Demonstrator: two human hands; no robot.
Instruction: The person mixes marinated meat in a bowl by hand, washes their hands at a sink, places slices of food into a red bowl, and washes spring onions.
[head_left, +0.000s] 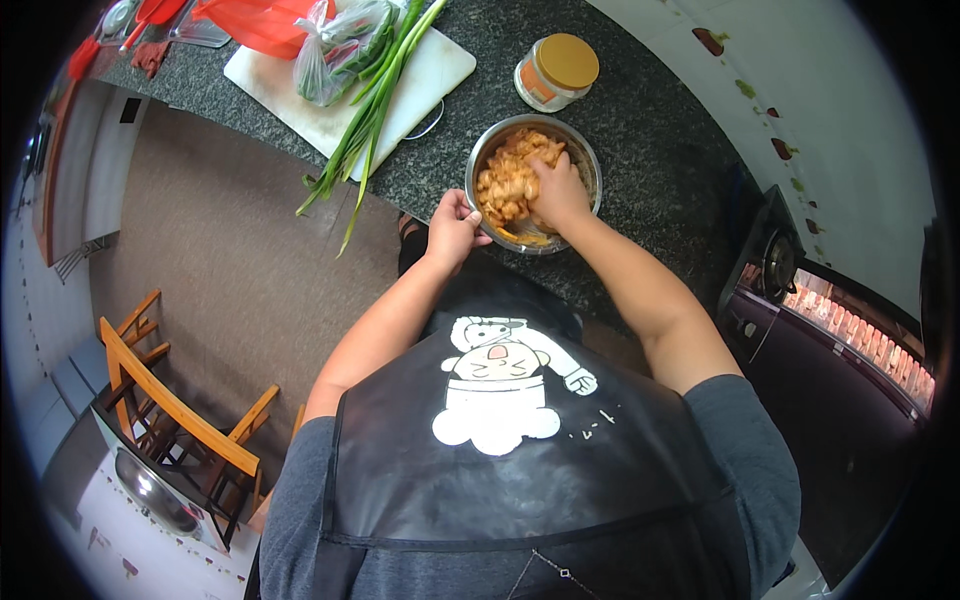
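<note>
A round stainless steel bowl (593, 161) sits near the edge of the dark speckled countertop, holding orange-brown coated pieces of food (510, 176) that look like marinated meat. My left hand (454, 231) grips the bowl's rim at its lower left, thumb at the rim. Inside the bowl, my right hand (559, 193) presses into the right side of the food, its fingertips partly hidden among the pieces. Just above the bowl stands a clear jar with a golden lid (568, 61) and an orange label.
Up and left, a white cutting board (442, 64) bears green onions (381, 112) overhanging the counter edge and a plastic bag of green vegetables (330, 71). A red bag (259, 26) lies beside them. A gas stove (780, 262) is at right, wooden chairs (180, 397) at lower left.
</note>
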